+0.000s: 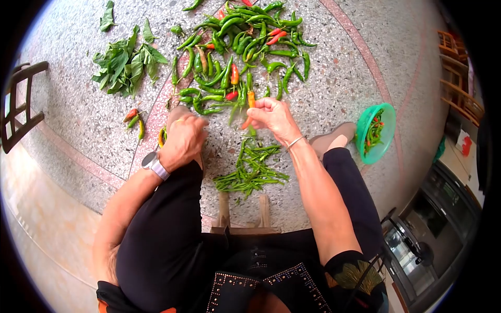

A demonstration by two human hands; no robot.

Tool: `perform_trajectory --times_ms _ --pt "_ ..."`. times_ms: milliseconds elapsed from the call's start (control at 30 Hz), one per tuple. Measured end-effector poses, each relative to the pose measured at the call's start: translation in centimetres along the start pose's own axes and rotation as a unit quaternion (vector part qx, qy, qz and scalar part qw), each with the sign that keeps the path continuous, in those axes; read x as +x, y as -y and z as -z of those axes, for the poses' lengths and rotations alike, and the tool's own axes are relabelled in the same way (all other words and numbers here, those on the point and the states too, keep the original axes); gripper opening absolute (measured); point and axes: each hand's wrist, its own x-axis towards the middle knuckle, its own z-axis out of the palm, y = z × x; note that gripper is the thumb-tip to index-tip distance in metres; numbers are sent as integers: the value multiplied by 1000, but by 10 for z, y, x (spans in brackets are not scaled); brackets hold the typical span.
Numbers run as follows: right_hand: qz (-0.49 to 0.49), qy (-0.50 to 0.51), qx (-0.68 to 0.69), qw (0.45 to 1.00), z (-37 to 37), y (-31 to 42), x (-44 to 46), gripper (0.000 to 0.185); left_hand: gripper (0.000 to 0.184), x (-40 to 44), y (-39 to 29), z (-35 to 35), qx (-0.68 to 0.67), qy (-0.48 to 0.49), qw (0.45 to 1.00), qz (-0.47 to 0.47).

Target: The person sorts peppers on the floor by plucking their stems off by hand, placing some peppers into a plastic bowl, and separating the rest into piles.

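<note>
Right hand (276, 119): fingertips clamped on an orange chili pepper (251, 99), apparently for fine control. Left hand (182, 137): blurred, closure indeterminable.

Speckled floor (323, 68) beneath scattered peppers (235, 31)

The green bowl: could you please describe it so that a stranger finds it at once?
On the speckled stone floor, find the person's brown right shoe. Just right of it is a round, translucent green plastic bowl. Unlike the loose pepper pile, its green and red peppers lie inside a wall.
</note>
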Motion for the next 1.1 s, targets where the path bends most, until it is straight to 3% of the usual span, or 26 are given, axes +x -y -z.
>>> perform_trajectory --times_ms 67,100,300,467,767,967,1100 --pt "9 -14 1 1000 -8 -2 -1 23 39 10 -14 17 -286 15 953 104" --pt "13 -23 2 1000 -13 1 -4 21 44 9 -21 18 -505 8 859 84" --pt "34 -18 1 999 -30 8 -12 21 46 18 -39 16 -413 80 907 28" --pt "-12 -8 74 997 -35 14 -17 23 38 13 -40 16 -393 97 914 27" --pt "-28 -16 103 994 -48 5 -22 23 29 14 -45 13 -447 116 884 66" --pt "-21 -35 151 988 -57 4 -27 21 26 11 -39 6 -560 109 816 97" --pt "13 -45 143 989 -58 -4 -27 19 27 12 -40 6 -524 78 842 97"
